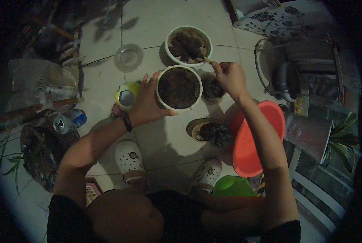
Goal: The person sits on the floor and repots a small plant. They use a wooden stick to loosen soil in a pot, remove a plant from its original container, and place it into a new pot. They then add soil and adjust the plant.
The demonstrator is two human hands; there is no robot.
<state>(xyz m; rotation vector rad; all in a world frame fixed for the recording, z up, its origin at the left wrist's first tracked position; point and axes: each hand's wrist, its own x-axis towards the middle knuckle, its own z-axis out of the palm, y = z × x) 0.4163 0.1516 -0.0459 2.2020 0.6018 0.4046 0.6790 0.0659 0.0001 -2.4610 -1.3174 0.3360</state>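
Note:
My left hand (149,103) grips the near white pot (157,91), which is filled with dark soil (179,87). My right hand (232,78) is closed around the light handle of a small tool (207,60); its dark end dips into the soil at the near right side of a second, wider white pot (211,45). That pot stands on the tiled floor just beyond the first, and paler patches show among its dark soil. Below my right hand is a dark round container (214,88), partly hidden.
A clear plastic dish (128,57) and a yellow-green object (127,94) lie left. A small potted plant (202,131), a red basin (247,152) and a green container (234,186) are at the near right. A drink can (69,121) lies far left; a leafy potted plant (340,139) is far right.

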